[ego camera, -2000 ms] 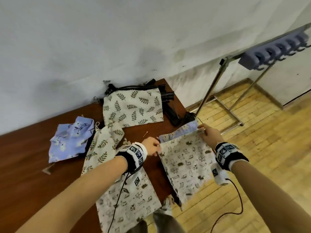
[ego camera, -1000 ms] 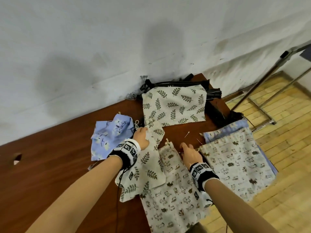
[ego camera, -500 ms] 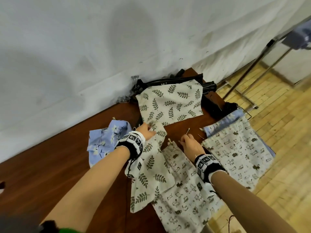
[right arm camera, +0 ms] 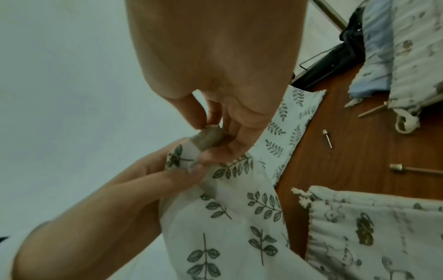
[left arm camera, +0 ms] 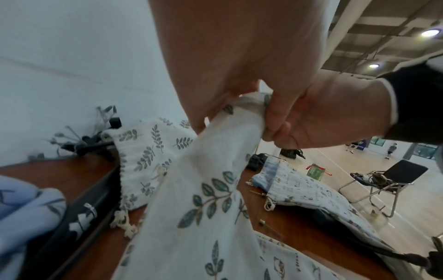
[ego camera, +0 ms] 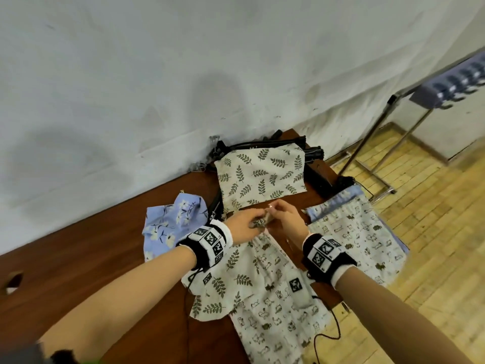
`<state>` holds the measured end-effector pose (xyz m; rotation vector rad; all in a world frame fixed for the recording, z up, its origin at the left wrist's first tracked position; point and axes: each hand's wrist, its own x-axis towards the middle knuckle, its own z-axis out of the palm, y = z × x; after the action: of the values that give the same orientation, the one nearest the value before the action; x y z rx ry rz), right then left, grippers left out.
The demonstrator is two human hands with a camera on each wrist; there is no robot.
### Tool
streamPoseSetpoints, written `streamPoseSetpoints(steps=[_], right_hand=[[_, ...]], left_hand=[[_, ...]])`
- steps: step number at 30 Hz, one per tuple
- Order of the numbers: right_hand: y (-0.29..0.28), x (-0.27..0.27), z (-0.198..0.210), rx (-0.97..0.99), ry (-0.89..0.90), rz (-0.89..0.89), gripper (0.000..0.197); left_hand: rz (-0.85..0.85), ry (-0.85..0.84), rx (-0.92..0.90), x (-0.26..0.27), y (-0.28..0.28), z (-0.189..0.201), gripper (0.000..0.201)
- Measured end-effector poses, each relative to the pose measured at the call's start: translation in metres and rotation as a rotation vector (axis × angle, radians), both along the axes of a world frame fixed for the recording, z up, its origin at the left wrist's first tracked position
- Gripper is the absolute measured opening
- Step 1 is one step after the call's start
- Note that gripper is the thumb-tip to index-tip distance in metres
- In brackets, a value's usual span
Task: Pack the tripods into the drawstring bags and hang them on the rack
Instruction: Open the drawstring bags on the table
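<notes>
Table (ego camera: pixel 78 258), dark wood, carries everything, read here from nine o'clock round to three. At nine o'clock lies a crumpled blue floral bag (ego camera: pixel 173 222), flat and empty. Toward the centre the left hand (ego camera: pixel 242 227) pinches the gathered mouth of a leaf-print bag (ego camera: pixel 223 285), fingers curled round the cloth; the right hand (ego camera: pixel 286 222) meets it there, fingertips (right arm camera: pixel 201 115) nipping the same bunched top, as if to work the opening apart. Under that bag, toward six o'clock, lies a cat-print bag (ego camera: pixel 275 324), also flat. At twelve o'clock a second leaf-print bag (ego camera: pixel 262 177) covers black tripods (ego camera: pixel 312 153) heaped against the wall. At three o'clock another cat-print bag (ego camera: pixel 362 232) overhangs the table edge; whether it holds anything I cannot tell. Far at two o'clock stands the rack (ego camera: pixel 446 88), nothing hung on its hooks. By my reckoning the task is barely begun: no bag visibly filled, none hung.
</notes>
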<state>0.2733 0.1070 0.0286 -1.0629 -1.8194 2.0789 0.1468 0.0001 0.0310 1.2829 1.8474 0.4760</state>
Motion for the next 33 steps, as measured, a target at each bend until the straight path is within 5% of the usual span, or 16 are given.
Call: streamPoseSetpoints(steps=[4, 8, 17, 21, 24, 27, 33], right_hand=[[0.005, 0.016, 0.025, 0.272, 0.013, 0.048, 0.023], [0.004, 0.03, 0.062, 0.307, 0.106, 0.077, 0.024], [0.001, 0.065, 0.139, 0.518, 0.235, 0.241, 0.008], [0.009, 0.08, 0.145, 0.79, 0.075, 0.389, 0.012], [0.009, 0.09, 0.134, 1.169, -0.116, 0.599, 0.011], [0.004, 0.098, 0.116, 1.477, -0.233, 0.778, 0.014], [-0.021, 0.108, 0.075, 1.703, -0.475, 1.021, 0.019]], left_hand=[[-0.036, 0.106, -0.028, 0.011, -0.012, 0.029, 0.034], [0.107, 0.121, 0.018, 0.019, -0.026, 0.052, 0.024], [-0.112, 0.56, -0.069, 0.033, -0.04, 0.088, 0.04], [-0.188, 0.743, -0.164, 0.051, -0.041, 0.109, 0.044], [-0.129, 0.682, -0.306, 0.06, -0.041, 0.114, 0.044], [-0.193, 0.723, -0.252, 0.076, -0.046, 0.119, 0.042], [-0.253, 0.595, -0.343, 0.117, -0.046, 0.085, 0.052]])
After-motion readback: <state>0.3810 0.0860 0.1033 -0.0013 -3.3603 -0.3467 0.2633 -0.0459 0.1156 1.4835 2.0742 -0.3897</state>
